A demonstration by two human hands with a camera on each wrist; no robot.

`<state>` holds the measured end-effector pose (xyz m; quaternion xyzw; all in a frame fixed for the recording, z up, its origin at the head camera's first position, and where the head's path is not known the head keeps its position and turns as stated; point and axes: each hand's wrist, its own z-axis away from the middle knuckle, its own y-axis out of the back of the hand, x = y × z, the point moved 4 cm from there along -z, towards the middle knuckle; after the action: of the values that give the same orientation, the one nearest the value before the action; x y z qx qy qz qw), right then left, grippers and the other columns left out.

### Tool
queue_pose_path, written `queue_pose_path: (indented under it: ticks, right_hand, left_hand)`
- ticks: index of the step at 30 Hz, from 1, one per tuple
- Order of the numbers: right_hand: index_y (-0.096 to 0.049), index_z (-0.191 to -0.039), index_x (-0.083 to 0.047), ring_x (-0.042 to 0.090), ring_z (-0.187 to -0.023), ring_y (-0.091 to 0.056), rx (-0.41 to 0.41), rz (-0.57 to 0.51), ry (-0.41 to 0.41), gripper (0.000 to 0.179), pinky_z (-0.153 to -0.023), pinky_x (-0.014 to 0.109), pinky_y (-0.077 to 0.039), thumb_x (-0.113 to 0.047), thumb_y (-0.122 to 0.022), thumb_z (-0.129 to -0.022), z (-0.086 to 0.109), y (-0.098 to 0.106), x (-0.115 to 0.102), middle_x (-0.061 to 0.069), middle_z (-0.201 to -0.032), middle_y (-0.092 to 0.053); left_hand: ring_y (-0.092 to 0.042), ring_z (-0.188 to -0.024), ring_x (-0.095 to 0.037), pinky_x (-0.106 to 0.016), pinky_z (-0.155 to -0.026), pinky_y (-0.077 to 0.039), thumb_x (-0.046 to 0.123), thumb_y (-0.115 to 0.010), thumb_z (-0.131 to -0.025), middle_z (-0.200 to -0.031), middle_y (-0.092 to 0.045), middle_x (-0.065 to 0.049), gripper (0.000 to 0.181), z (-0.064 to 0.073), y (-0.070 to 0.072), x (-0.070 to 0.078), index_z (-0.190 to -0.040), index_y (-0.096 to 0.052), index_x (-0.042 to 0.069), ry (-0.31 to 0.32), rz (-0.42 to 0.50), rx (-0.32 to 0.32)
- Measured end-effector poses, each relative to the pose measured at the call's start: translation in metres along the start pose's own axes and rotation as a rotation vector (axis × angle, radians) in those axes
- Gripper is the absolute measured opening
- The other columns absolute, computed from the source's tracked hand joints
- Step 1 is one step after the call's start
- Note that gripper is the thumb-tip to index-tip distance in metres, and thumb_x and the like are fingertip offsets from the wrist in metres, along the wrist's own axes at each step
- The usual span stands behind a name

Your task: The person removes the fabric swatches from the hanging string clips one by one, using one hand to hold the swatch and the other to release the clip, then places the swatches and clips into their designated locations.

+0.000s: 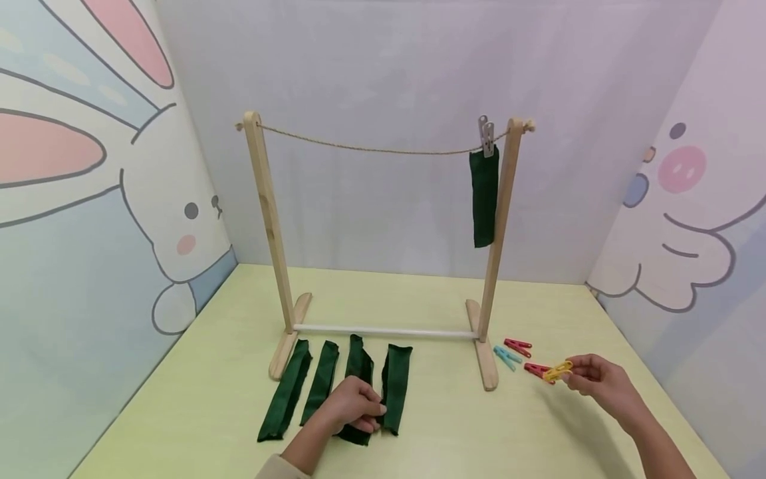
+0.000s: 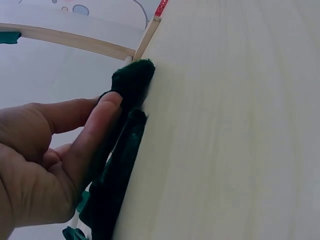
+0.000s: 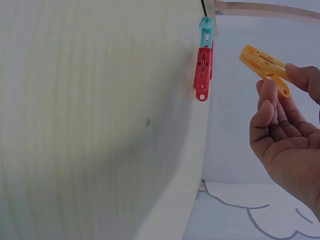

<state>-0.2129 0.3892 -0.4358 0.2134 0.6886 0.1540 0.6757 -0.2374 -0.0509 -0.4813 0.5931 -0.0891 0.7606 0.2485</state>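
Note:
My left hand (image 1: 356,407) pinches the left edge of the rightmost dark green cloth strip (image 1: 398,386) between thumb and finger. In the left wrist view, the pinched cloth (image 2: 134,80) shows at the fingertips. Part of the neighbouring green strip (image 1: 358,362) is hidden under this hand. Over the table at the right, my right hand (image 1: 607,389) holds a yellow clothespin (image 1: 558,371) by its handle end. That yellow clothespin (image 3: 265,62) appears between thumb and fingers in the right wrist view, its jaws pointing away from the hand.
A wooden stand (image 1: 272,226) carries a sagging rope (image 1: 371,151). Near its right post hangs a green strip (image 1: 485,196) under a metal clip (image 1: 487,138). Two more strips (image 1: 287,392) lie at left. A blue clothespin (image 1: 507,357) and two red clothespins (image 1: 518,346) lie right of the stand.

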Motion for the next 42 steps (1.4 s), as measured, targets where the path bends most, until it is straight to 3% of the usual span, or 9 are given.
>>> queue_pose_path:
  ticks: [7, 18, 30, 36, 42]
  right_hand:
    - [-0.048, -0.113, 0.016, 0.013, -0.075, -0.062, -0.14, 0.01, -0.04, 0.043, -0.064, 0.034, -0.052, -0.011, -0.068, -0.085, -0.004, 0.003, 0.013, 0.011, -0.09, -0.062]
    - [-0.048, -0.108, 0.018, 0.014, -0.073, -0.058, -0.289, 0.001, -0.08, 0.041, -0.06, 0.03, -0.051, -0.011, -0.066, -0.086, -0.005, 0.005, 0.031, 0.008, -0.087, -0.06]
    - [-0.051, -0.1, 0.013, 0.016, -0.064, -0.051, -0.345, 0.091, -0.127, 0.029, -0.054, 0.028, -0.044, -0.006, -0.065, -0.084, -0.015, 0.003, 0.052, 0.004, -0.075, -0.054]
    - [-0.052, -0.099, 0.012, 0.016, -0.062, -0.051, -0.323, 0.111, -0.109, 0.032, -0.054, 0.028, -0.045, -0.008, -0.069, -0.081, -0.016, -0.001, 0.053, 0.005, -0.074, -0.054]
    - [-0.051, -0.107, 0.017, 0.014, -0.064, -0.053, -0.352, 0.084, -0.082, 0.039, -0.056, 0.029, -0.046, -0.008, -0.068, -0.082, -0.011, 0.001, 0.051, 0.007, -0.077, -0.057]
  left_hand:
    - [-0.062, -0.052, -0.017, -0.031, -0.048, -0.052, 0.0, -0.069, -0.08, -0.073, -0.063, -0.012, 0.006, 0.0, -0.004, 0.002, -0.079, -0.064, -0.004, -0.022, -0.054, -0.027]
    - [-0.062, -0.055, -0.022, -0.033, -0.049, -0.052, 0.0, -0.071, -0.079, -0.07, -0.063, -0.01, 0.013, 0.002, -0.004, 0.009, -0.087, -0.061, -0.004, -0.05, -0.119, -0.025]
    - [-0.06, -0.058, -0.023, -0.035, -0.051, -0.052, 0.005, -0.066, -0.084, -0.069, -0.062, -0.013, 0.017, -0.001, 0.0, 0.025, -0.095, -0.06, -0.006, -0.12, -0.08, -0.071]
    - [-0.061, -0.062, -0.023, -0.035, -0.054, -0.052, 0.007, -0.065, -0.086, -0.075, -0.063, -0.015, 0.02, -0.006, -0.004, 0.03, -0.1, -0.06, -0.006, -0.126, -0.047, -0.066]
    - [-0.062, -0.066, -0.025, -0.04, -0.059, -0.053, 0.007, -0.063, -0.087, -0.08, -0.064, -0.021, 0.022, -0.01, -0.009, 0.042, -0.104, -0.059, -0.006, -0.145, -0.007, -0.071]
